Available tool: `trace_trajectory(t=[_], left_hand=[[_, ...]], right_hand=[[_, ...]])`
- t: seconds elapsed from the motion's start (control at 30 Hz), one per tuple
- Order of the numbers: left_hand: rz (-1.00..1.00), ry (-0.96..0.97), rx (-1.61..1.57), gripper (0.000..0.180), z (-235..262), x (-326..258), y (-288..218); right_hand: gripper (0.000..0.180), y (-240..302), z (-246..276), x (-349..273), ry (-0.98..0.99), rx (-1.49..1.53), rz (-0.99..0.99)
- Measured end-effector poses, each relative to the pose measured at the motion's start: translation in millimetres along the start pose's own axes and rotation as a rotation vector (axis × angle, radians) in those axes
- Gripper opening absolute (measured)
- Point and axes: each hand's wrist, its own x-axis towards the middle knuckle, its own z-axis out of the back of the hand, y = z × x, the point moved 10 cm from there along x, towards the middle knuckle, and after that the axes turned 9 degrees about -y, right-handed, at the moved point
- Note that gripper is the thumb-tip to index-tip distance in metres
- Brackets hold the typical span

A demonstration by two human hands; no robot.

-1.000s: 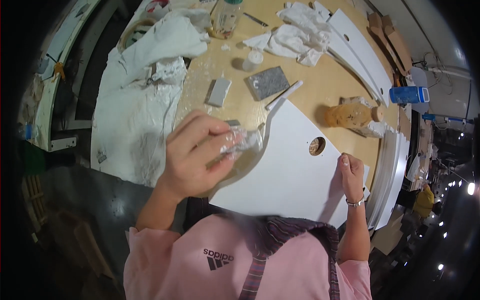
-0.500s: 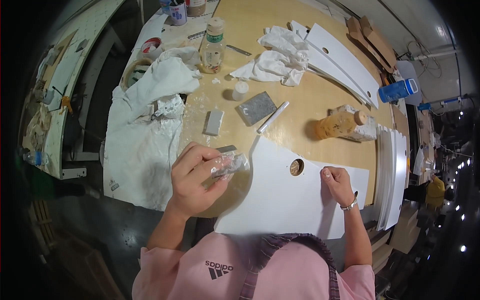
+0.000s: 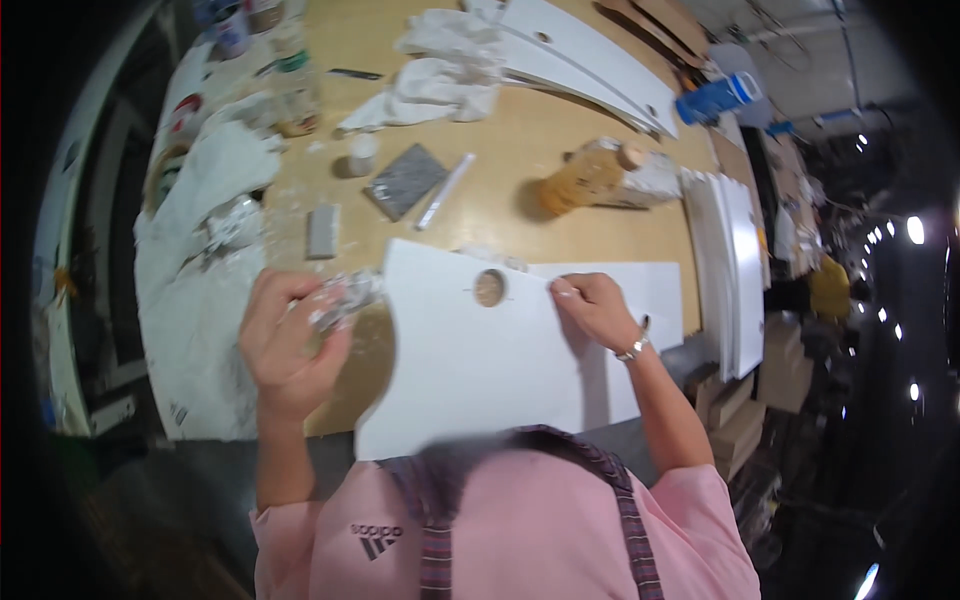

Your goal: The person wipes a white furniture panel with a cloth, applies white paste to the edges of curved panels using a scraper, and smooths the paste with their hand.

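Note:
My left hand [image 3: 290, 345] is closed around a small crumpled wad [image 3: 347, 298], smeared with white and partly see-through; its exact kind is unclear. It is held up just left of a white panel [image 3: 480, 360] with a curved left side and a round hole. My right hand [image 3: 597, 308] grips the panel's far edge, right of the hole, thumb on top. The panel's near edge is against my apron [image 3: 440, 475]. Beyond it on the table lie a small grey block [image 3: 322, 231], a larger dark grey square block [image 3: 406, 182] and a white marker-like stick [image 3: 445, 191].
White plastic sheeting [image 3: 200, 300] covers the table's left side. A bottle of amber liquid [image 3: 585, 180] stands right of centre. More white panels [image 3: 722, 275] are stacked upright at the right edge, others [image 3: 590, 65] lie at the back beside crumpled white cloths [image 3: 440, 75].
The view has turned right, shifting the scene leftward. The panel's far edge looks slightly raised against the table. Both hands keep their holds, and the wad has turned a little.

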Motion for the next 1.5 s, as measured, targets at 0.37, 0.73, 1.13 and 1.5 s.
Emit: trace_trajectory(t=[0.37,0.73,1.13,1.5], left_hand=[[0.044,0.033,-0.088,0.037,-7.3,-12.5,8.0],[-0.021,0.051,-0.079,0.034,-6.5,-2.5,-7.4],[-0.1,0.061,-0.003,0.034,5.5,33.4,-4.5],[0.008,-0.357,0.012,0.03,44.3,-8.9,1.9]], right_hand=[[0.054,10.7,1.5,1.0,-0.004,-0.021,0.038],[0.055,0.0,-7.0,-5.5,0.051,0.183,0.034],[0.045,21.8,4.4,6.9,-0.01,0.08,0.067],[0.036,-40.0,-9.0,34.5,0.084,0.043,0.053]])
